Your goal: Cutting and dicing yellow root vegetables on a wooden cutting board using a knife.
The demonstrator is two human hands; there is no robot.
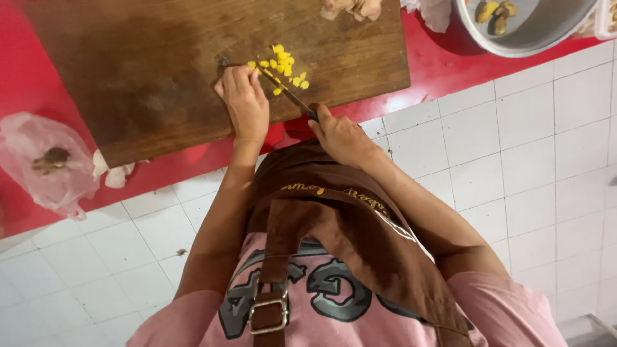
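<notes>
- Small yellow pieces (283, 66) are seen scattered on a dark wooden cutting board (160, 71), towards its near edge and right of its middle.
- A knife (286, 92) is laid across the yellow pieces, its thin blade pointing away from the person and its dark handle towards them.
- The knife handle is clamped in the right hand (340, 136), with the fingers closed round it just off the near edge of the board.
- The left hand (245, 103) is pressed flat on the board just beside the blade; its fingers are held together and curled down, and whether a yellow piece is pinned beneath them cannot be told.
- The board is set on a red surface (26, 83).
- A crumpled clear plastic bag (45, 164) is seen to the left of the board.
- A round metal bowl (533, 38) with a few dark and yellowish bits inside is placed beyond the board's right end.
- A brown apron (347, 231) is worn over a pink shirt, above a white tiled floor (527, 141).
</notes>
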